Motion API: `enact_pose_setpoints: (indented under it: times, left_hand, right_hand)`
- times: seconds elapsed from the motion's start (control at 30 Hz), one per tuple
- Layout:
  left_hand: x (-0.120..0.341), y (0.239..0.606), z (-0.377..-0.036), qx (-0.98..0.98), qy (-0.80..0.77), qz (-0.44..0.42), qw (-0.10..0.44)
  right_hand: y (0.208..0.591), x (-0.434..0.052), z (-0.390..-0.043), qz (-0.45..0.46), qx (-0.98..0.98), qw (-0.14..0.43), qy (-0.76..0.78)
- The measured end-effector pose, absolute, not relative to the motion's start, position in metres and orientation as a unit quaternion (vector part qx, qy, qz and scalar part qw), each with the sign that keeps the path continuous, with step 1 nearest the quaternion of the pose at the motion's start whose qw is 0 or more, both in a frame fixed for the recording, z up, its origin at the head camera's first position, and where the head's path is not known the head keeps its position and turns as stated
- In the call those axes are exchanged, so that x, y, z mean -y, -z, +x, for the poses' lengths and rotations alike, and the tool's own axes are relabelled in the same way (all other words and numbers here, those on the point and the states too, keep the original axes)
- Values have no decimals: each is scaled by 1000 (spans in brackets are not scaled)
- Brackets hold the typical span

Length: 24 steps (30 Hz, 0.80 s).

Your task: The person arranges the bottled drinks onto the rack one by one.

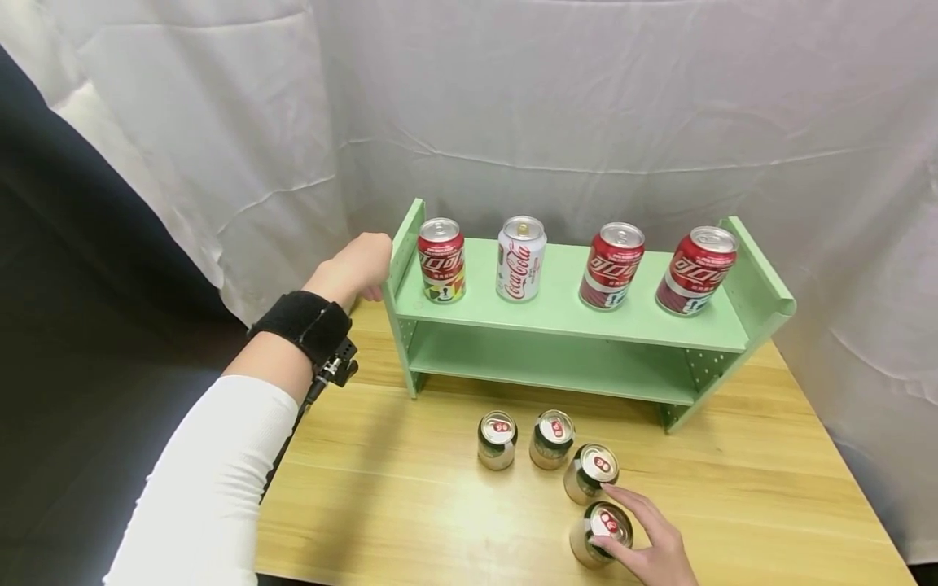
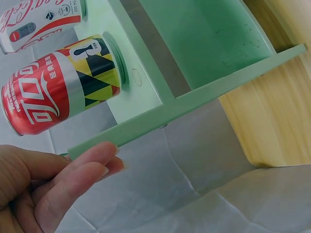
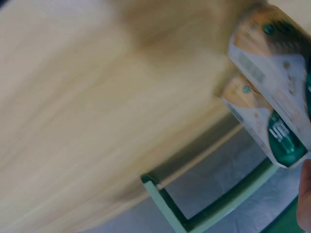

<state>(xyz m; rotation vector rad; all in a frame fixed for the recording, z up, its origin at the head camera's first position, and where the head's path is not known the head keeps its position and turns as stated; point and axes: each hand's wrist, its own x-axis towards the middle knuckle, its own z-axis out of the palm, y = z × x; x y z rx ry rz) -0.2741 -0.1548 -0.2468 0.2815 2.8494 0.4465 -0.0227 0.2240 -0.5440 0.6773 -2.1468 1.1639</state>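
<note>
My left hand [image 1: 355,267] grips the upper edge of the left side panel of a green two-tier shelf [image 1: 476,316]; in the left wrist view its fingers [image 2: 80,177] curl at the panel's corner. My right hand [image 1: 652,545] reaches in from the lower right, thumb and forefinger spread around the nearest gold-and-green can [image 1: 589,549]. The forefinger comes close to a second such can [image 1: 579,484] just behind. In the blurred right wrist view, two cans [image 3: 277,77] overlap at the right, beside a fingertip [image 3: 304,196].
Two more gold-and-green cans, one left [image 1: 497,448] and one middle [image 1: 551,448], stand on the wooden table [image 1: 410,488]. Along the upper tier are a red-and-yellow cola can [image 1: 443,264], a white Coca-Cola can [image 1: 520,264] and two red-and-maroon cans [image 1: 611,273]. White cloth [image 1: 550,98] hangs behind.
</note>
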Motion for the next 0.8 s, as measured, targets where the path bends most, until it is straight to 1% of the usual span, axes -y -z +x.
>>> enact_pose_setpoints:
  times: [0.13, 0.37, 0.5, 0.7, 0.8]
  left_hand:
    - [153, 249, -275, -976, -157, 89, 121]
    - [151, 246, -274, -977, -151, 81, 127]
    - [150, 243, -273, -977, -149, 80, 129]
    - [151, 241, -273, -977, -148, 81, 127]
    - [151, 243, -274, -976, -151, 82, 134]
  right_hand:
    - [554, -228, -17, 236, 826, 281, -428]
    - [562, -228, -10, 184, 847, 202, -455]
    - [568, -225, -9, 155, 856, 186, -457]
    - [579, -222, -8, 139, 867, 172, -447]
    - [585, -222, -4, 98, 865, 131, -474]
